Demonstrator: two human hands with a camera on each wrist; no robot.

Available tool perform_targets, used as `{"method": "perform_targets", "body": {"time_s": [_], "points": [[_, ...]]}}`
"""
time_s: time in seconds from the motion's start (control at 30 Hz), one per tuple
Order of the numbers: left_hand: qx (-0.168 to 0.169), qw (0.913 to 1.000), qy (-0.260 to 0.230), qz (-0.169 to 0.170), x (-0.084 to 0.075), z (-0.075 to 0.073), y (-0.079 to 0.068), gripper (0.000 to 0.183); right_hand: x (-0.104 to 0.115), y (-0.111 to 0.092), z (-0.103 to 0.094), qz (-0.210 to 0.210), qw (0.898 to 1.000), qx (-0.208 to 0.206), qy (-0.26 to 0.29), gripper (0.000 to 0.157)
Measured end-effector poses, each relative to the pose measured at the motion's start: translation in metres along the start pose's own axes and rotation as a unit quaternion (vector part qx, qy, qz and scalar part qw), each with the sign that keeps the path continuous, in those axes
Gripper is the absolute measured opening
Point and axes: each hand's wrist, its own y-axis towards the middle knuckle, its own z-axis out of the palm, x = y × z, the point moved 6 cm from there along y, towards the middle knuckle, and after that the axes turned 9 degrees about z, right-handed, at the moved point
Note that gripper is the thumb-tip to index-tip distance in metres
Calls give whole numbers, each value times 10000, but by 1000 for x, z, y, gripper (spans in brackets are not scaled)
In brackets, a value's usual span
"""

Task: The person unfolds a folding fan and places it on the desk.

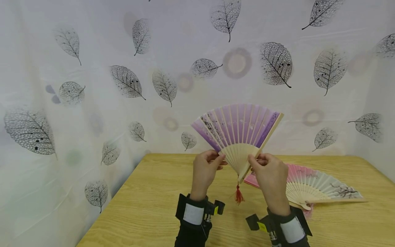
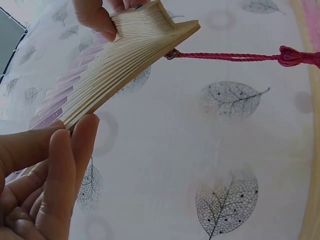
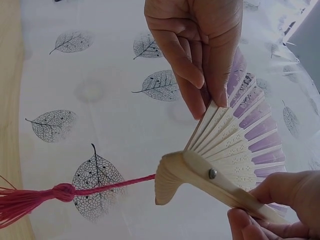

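Note:
A purple folding fan [image 1: 239,125] with pale wooden ribs is spread partway and held up above the table in the head view. My left hand [image 1: 206,171] pinches its left edge between thumb and fingers. On the opposite side, my right hand [image 1: 271,173] pinches the thick outer guard stick. From the fan's pivot end hangs a red tassel [image 1: 238,195], also seen on its cord in the right wrist view. A metal rivet [image 3: 212,173] joins the ribs there. The left wrist view shows the closely stacked ribs [image 2: 115,65] side-on, between both hands.
A pink and white folding fan [image 1: 324,185] lies spread on the wooden table [image 1: 148,199] at the right, partly hidden by my right hand. Behind the table hangs a pale curtain [image 1: 172,41] printed with dark leaves. Each wrist wears a strapped camera mount.

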Motion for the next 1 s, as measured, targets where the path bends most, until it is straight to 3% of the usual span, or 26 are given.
{"method": "perform_targets", "body": {"time_s": [1.0], "points": [[-48,9997,-211,-144,-1,-3,2,23,0,2,-3,-60,9998,-175,-94,25]]}}
